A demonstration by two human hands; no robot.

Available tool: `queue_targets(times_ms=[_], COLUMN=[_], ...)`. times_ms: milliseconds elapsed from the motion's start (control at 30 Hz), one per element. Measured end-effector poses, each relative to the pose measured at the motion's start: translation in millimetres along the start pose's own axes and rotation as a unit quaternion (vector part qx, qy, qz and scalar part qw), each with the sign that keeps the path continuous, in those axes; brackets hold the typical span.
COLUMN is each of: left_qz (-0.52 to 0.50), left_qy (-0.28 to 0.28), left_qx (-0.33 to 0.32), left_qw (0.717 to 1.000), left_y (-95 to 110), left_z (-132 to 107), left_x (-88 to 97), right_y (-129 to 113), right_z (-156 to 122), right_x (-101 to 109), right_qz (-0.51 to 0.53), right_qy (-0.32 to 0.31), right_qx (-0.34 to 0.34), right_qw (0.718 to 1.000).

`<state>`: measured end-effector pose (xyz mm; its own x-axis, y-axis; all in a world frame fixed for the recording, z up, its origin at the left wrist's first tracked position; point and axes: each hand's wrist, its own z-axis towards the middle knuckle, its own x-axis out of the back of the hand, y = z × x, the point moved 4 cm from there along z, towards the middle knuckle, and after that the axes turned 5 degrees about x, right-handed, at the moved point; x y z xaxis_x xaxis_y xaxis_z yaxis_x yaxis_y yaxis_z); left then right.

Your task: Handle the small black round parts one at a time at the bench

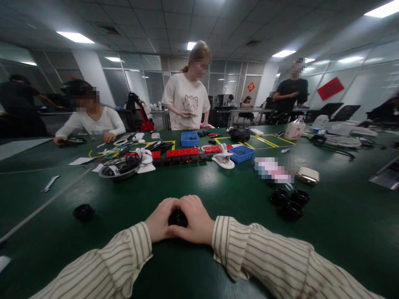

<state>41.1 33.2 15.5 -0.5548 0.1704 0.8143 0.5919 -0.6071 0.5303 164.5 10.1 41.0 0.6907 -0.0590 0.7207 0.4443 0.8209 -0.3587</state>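
A glossy black round part (178, 218) is between my hands, just above or on the green table (205, 182). My left hand (159, 219) wraps it from the left, fingers curled. From the other side my right hand (198, 216) closes around it, its thumb across the near face. The fingers cover most of the part, so its full shape is hidden. To the left lies a similar black cup-like piece (84, 212). Three more black hollow pieces (292, 210) stand grouped on the right.
Farther back are a metal bowl (120, 172) of black parts, a row of red-and-black blocks (182, 154), a white clip-like stand (223, 159) and blue bins (242, 154). A wrench (50, 183) lies left; a cream case (307, 175) sits right. People (190, 97) are across the table.
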Motion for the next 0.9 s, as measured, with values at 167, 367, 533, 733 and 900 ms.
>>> queue_targets(times_ms=[167, 367, 533, 733, 900], left_qz=[0.025, -0.007, -0.061, -0.062, -0.019], left_qy=[0.000, -0.018, -0.043, -0.051, -0.023], left_qx=[0.026, 0.038, 0.028, -0.001, 0.009], left_qw=[0.999, 0.999, 0.997, 0.997, 0.999], left_y=[5.2, 5.1, 0.1, -5.6, -3.4], left_z=[1.1, 2.4, 3.7, 3.9, 0.8], left_x=[2.3, 2.1, -0.1, -5.0, -3.3], right_y=[5.2, 3.5, -5.6, -9.8, -2.9], right_z=[0.2, 0.7, 0.7, 0.5, 0.7], right_x=[-4.2, -4.4, 0.0, 2.3, 1.2], right_qz=[-0.014, -0.011, 0.045, 0.083, 0.019], right_qy=[-0.020, -0.032, -0.012, 0.002, 0.000], right_qx=[-0.032, -0.020, 0.056, 0.113, 0.042], right_qw=[0.999, 0.999, 0.997, 0.990, 0.999])
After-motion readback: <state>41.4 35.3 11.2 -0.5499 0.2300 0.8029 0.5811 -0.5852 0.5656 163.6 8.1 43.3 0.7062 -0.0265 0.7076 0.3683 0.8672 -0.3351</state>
